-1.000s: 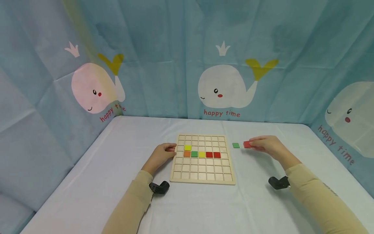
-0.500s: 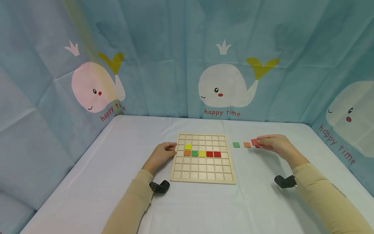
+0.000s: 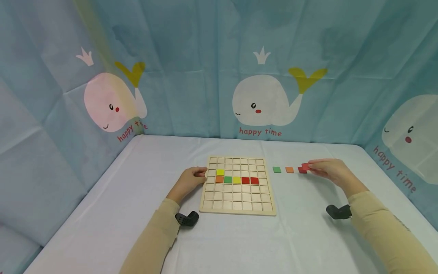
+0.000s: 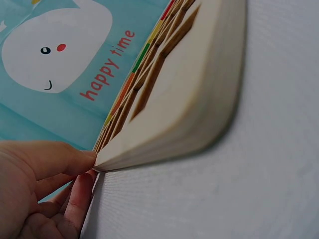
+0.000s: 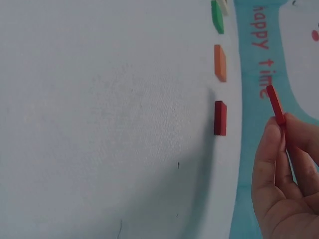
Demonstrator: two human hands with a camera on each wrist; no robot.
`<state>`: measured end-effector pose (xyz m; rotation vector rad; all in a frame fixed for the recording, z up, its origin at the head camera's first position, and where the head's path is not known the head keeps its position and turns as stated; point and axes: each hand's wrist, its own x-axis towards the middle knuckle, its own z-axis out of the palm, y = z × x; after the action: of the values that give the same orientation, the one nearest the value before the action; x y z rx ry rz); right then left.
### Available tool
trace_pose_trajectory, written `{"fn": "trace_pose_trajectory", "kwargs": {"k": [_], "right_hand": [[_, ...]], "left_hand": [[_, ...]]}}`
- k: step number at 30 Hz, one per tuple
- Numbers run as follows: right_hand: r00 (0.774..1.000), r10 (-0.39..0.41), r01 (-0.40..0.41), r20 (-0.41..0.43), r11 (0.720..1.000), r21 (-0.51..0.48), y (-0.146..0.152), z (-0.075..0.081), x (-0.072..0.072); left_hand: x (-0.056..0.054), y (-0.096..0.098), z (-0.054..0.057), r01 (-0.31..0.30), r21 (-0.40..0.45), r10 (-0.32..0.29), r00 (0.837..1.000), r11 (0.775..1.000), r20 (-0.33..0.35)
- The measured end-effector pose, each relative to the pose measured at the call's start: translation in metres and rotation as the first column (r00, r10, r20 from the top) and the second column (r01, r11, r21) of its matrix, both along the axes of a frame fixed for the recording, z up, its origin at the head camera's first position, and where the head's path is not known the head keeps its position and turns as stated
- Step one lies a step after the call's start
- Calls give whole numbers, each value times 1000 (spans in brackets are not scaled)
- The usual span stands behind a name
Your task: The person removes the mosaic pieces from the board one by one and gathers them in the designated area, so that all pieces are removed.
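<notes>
A square wooden grid board (image 3: 237, 207) lies flat on the white table. Set in its cells are a yellow tile (image 3: 220, 172), an orange tile (image 3: 219, 179), a green tile (image 3: 227, 179), a second yellow tile (image 3: 237, 180) and two red tiles (image 3: 254, 180). My left hand (image 3: 187, 183) holds the board's left edge, thumb and fingers meeting its rim in the left wrist view. Between thumb and fingers, my right hand (image 3: 329, 171) pinches a red tile (image 5: 275, 104) raised above the table. Just left of and below it, a dark red tile (image 5: 220, 118) rests on the cloth.
Right of the board, a loose green tile (image 3: 276, 169) and an orange tile (image 3: 289, 169) lie in a row with the dark red one. A blue whale-print curtain (image 3: 191, 102) stands behind the table (image 3: 239, 243).
My right hand has moved right with the red tile. The loose orange tile and the dark red tile have come into view on the table. My left hand stays at the board.
</notes>
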<state>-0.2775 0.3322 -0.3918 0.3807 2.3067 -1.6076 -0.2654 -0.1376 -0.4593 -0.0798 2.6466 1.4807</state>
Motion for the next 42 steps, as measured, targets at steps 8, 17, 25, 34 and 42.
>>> {"fn": "trace_pose_trajectory", "kwargs": {"k": [8, 17, 25, 34, 42], "right_hand": [[996, -94, 94, 8, 995, 24, 13, -8, -5], [997, -77, 77, -3, 997, -3, 29, -16, -6], [988, -152, 152, 27, 988, 22, 31, -18, -11], [983, -177, 173, 51, 983, 68, 30, -22, -14], [978, -202, 196, 53, 975, 103, 28, -25, -18]], "left_hand": [[-1, 0, 0, -1, 5, 1, 1000, 1000, 4], [0, -1, -3, 6, 11, -6, 1000, 1000, -10], [-1, -1, -3, 9, 11, -9, 1000, 1000, -13], [-1, -1, -2, 10, -1, -10, 1000, 1000, -15], [-1, -1, -3, 17, 3, -17, 1000, 1000, -23]]}}
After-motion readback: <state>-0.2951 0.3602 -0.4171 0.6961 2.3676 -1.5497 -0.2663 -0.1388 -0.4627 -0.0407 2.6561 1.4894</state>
